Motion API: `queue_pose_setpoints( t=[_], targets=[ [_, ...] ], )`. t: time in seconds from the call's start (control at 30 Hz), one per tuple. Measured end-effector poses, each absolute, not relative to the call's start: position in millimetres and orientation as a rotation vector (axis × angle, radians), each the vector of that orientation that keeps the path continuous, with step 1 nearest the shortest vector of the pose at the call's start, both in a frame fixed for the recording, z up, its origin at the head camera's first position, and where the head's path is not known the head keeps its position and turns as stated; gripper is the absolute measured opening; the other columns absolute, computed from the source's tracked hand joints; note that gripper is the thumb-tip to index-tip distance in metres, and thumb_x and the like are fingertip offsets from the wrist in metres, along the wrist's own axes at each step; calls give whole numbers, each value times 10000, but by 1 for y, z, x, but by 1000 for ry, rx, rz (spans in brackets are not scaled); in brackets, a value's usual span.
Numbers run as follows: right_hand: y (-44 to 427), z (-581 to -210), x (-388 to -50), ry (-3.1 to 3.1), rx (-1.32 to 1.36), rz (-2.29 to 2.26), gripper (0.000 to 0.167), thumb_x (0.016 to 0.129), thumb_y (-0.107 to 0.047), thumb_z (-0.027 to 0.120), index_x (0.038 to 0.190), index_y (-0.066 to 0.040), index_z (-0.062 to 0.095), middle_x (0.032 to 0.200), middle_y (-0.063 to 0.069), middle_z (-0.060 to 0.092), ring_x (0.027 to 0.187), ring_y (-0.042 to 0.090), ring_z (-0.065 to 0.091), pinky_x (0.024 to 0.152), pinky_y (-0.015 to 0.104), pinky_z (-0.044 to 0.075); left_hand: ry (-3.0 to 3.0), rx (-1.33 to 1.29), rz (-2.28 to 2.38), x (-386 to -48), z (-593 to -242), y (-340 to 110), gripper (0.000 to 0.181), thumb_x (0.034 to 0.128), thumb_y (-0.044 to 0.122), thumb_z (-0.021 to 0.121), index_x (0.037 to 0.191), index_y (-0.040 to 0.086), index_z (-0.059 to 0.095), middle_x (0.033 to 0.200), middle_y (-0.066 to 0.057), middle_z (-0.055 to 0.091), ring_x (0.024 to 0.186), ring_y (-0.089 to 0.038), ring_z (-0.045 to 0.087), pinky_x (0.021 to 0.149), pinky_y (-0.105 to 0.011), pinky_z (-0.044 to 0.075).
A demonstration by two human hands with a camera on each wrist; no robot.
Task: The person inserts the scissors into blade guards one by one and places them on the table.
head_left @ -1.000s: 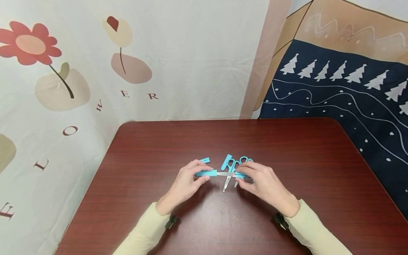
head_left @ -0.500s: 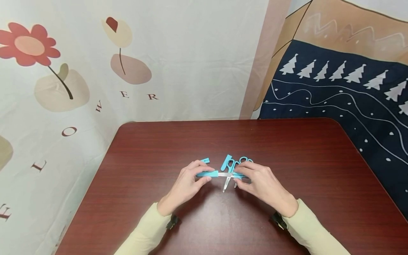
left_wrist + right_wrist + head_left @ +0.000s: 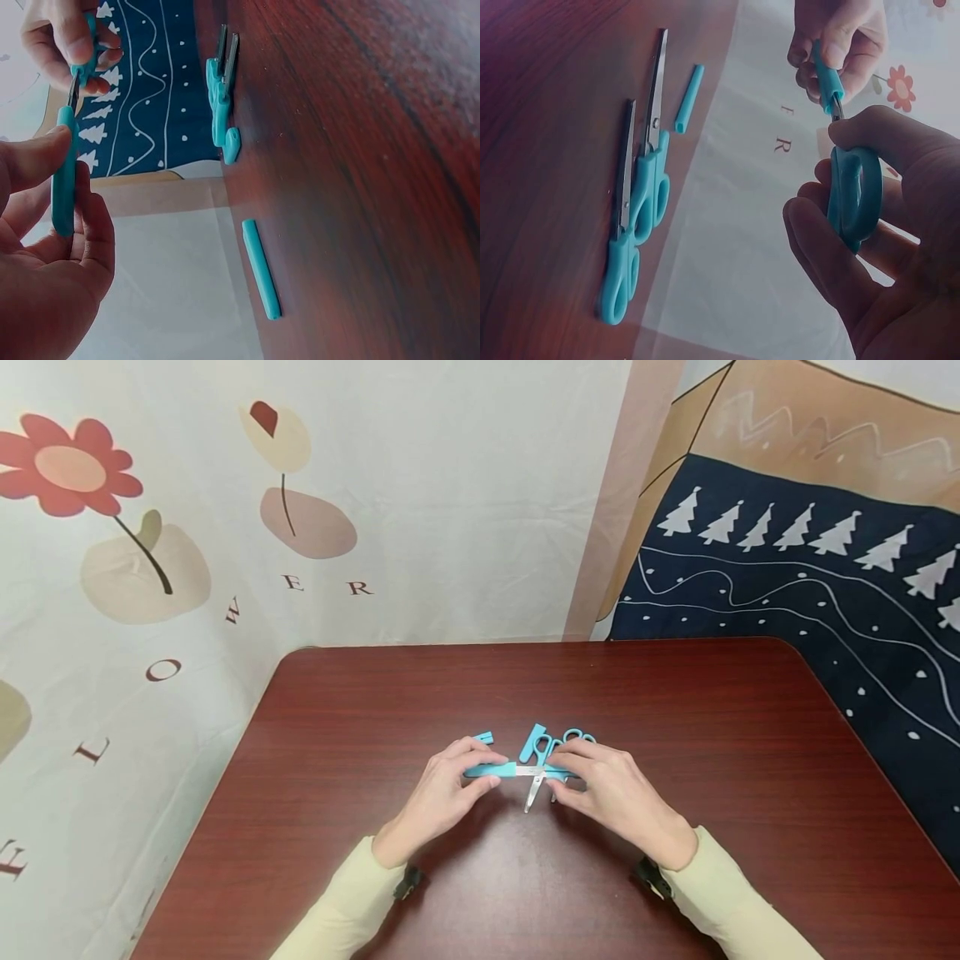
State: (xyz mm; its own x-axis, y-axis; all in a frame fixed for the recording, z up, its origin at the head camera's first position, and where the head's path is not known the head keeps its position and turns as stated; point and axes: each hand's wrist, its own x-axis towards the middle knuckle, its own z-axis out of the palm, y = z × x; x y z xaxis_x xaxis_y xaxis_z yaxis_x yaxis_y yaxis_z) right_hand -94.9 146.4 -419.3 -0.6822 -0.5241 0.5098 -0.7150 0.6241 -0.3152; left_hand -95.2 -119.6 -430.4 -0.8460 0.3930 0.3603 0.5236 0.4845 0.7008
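My left hand (image 3: 442, 792) pinches a blue sheath (image 3: 65, 180) between thumb and fingers. Scissors with blue handles (image 3: 859, 191) are held by my right hand (image 3: 624, 793), their blades pointing left and partly inside the sheath's mouth. A short length of metal blade shows between the two hands. Both hands are raised above the table, as the wrist views show. Two other pairs of scissors lie side by side on the table, one nearer (image 3: 656, 97) the loose sheath and one (image 3: 616, 277) beside it, with bare blades.
On the brown table (image 3: 390, 693) lie two loose blue sheaths, one (image 3: 533, 742) by the scissors' handles and another (image 3: 483, 737) behind my left hand. A pale printed cloth (image 3: 450, 527) hangs beyond the table, with a dark blue tree-patterned cloth (image 3: 750, 577) at the right.
My right hand has moved slightly left with its scissors, and my left hand slightly right with the sheath. Less bare blade shows between them. The things on the table have stayed in place.
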Motion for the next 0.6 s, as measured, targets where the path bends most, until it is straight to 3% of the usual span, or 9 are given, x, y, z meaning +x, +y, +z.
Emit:
queue_pose_setpoints(
  t=[0.6],
  targets=[
    [142, -415, -95, -2486, 1012, 709, 253, 769, -130, 914, 996, -113, 804, 1002, -16, 730, 772, 80, 636, 620, 217, 545, -2567, -821, -1306, -95, -430, -118, 235, 869, 37, 828, 1090, 110, 801, 1086, 16, 676, 1257, -349, 598, 785, -303, 542]
  ],
)
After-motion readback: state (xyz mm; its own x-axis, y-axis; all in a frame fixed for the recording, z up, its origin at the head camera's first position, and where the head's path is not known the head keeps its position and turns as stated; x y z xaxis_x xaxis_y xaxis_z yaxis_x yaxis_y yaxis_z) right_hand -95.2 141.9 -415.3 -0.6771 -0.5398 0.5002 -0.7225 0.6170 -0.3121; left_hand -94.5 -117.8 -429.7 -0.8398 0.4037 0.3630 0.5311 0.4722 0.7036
